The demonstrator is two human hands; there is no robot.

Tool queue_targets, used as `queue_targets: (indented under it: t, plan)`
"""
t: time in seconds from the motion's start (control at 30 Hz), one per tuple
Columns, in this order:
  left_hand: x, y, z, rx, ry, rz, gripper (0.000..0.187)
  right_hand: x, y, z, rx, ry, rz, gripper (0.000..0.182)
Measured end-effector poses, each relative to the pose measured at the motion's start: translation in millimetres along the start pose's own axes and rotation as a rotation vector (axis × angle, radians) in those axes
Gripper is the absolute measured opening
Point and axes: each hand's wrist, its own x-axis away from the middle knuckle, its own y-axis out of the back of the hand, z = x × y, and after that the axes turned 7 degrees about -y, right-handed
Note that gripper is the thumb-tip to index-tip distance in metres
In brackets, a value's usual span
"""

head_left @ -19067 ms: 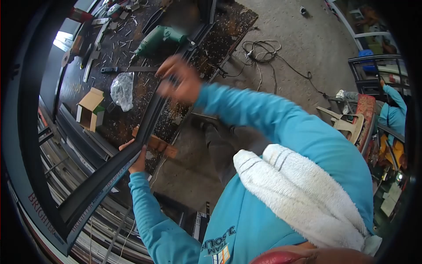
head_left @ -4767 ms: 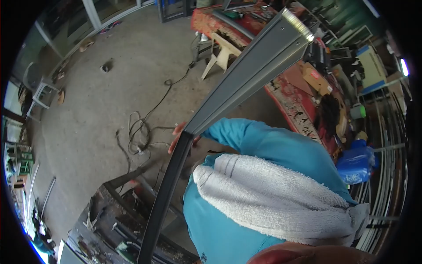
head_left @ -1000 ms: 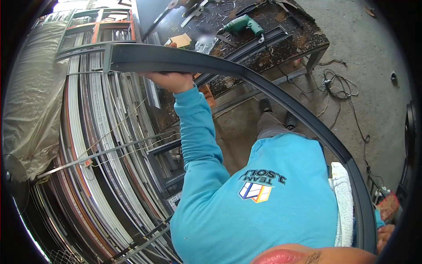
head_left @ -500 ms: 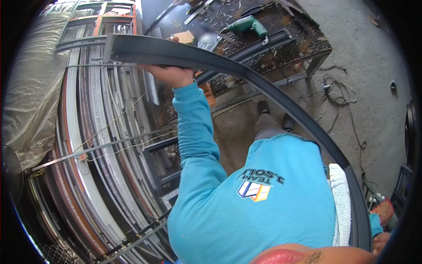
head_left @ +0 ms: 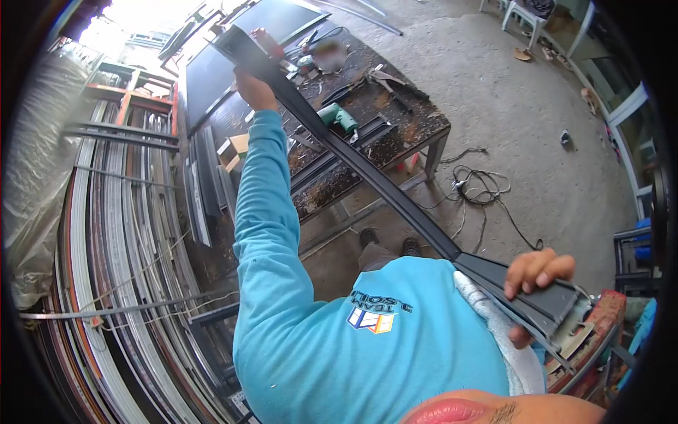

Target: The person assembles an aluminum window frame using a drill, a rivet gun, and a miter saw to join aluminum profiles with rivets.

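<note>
A long dark grey metal profile (head_left: 385, 187) runs slantwise across the view, from the far upper left to the near lower right. My left hand (head_left: 254, 90), its arm stretched out, is closed around the far part; the profile hides some of its fingers. Close to my body, my right hand (head_left: 538, 275) grips the wider near end, fingers over the top and the thumb below. A white towel (head_left: 505, 339) lies against my side under that end. Beneath the profile, a green power drill (head_left: 339, 120) rests on the dark workbench (head_left: 417, 131).
Long metal bars (head_left: 116, 233) fill a rack on the left, beside plastic sheeting (head_left: 42, 184). Hand tools and dark profiles lie on the bench. A coiled cable (head_left: 480, 187) is on the floor. A worn red object (head_left: 600, 318) stands by my right hand.
My view has shifted, bringing more floor and bench into sight. The profile's far end now points up and away, and my right hand with the near end has come into clear view.
</note>
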Motion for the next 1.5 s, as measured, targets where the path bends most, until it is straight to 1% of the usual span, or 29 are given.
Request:
queue_targets:
  t: [0.07, 0.1, 0.13, 0.17, 0.23, 0.27, 0.3, 0.37, 0.43, 0.47, 0.57, 0.6, 0.7, 0.73, 0.83, 0.97, 1.1, 1.3, 1.5]
  plan:
    - [1, -17, 30, -0.108, -0.025, 0.106, 0.025, -5, -19, -8, -0.032, -0.002, -0.102, 0.070]
    - [2, -26, 44, -0.161, -0.041, 0.157, 0.028, -9, -18, -13, 0.043, 0.013, -0.064, 0.072]
    - [3, -36, 48, -0.168, -0.024, 0.190, 0.029, -16, -20, -20, -0.010, 0.047, 0.002, 0.073]
    - [-2, -47, 53, -0.140, 0.034, 0.207, 0.030, -25, -18, -26, 0.024, 0.108, 0.097, 0.076]
    - [-11, -67, 63, -0.088, 0.152, 0.238, 0.036, -48, -29, -18, 0.176, 0.177, 0.142, 0.082]
    - [-15, -75, 65, 0.001, 0.289, 0.202, 0.040, -55, -33, -17, 0.140, 0.172, 0.153, 0.082]
    - [-18, -77, 63, 0.016, 0.331, 0.209, 0.045, -61, -37, -18, 0.100, 0.169, 0.165, 0.083]
    - [-23, -80, 60, 0.044, 0.415, 0.222, 0.054, -73, -42, -11, 0.007, 0.096, 0.218, 0.085]
    - [-25, -73, 23, -0.028, 0.475, 0.232, 0.057, -83, -53, -7, 0.069, 0.121, 0.154, 0.077]
    - [-25, -69, 22, -0.146, 0.413, 0.263, 0.056, -88, -59, -5, 0.100, 0.131, 0.121, 0.073]
    - [-28, -65, 35, -0.202, 0.438, 0.275, 0.050, -98, -70, -7, 0.084, 0.108, 0.130, 0.075]
    - [-27, -59, 27, -0.257, 0.459, 0.318, 0.048, -100, -71, -7, 0.088, 0.110, 0.157, 0.076]
    - [-32, -60, 59, -0.360, 0.386, 0.354, 0.047, -105, -70, -6, 0.111, 0.115, 0.275, 0.080]
    - [-32, -60, 65, -0.306, 0.423, 0.359, 0.048, -105, -72, -7, 0.049, 0.085, 0.274, 0.080]
    - [-34, -61, 34, -0.413, 0.463, 0.368, 0.050, -107, -77, -10, -0.046, 0.044, 0.268, 0.080]
    - [-41, -65, 33, -0.533, 0.459, 0.447, 0.053, -115, -76, -7, 0.064, 0.092, 0.254, 0.080]
    - [-37, -63, 10, -0.521, 0.405, 0.461, 0.052, -122, -76, -4, 0.105, 0.084, 0.270, 0.080]
    - [-35, -60, 6, -0.518, 0.409, 0.459, 0.050, -123, -78, -5, 0.128, 0.148, 0.253, 0.081]
    - [-34, -58, 7, -0.531, 0.438, 0.465, 0.050, -121, -80, -6, 0.150, 0.144, 0.259, 0.082]
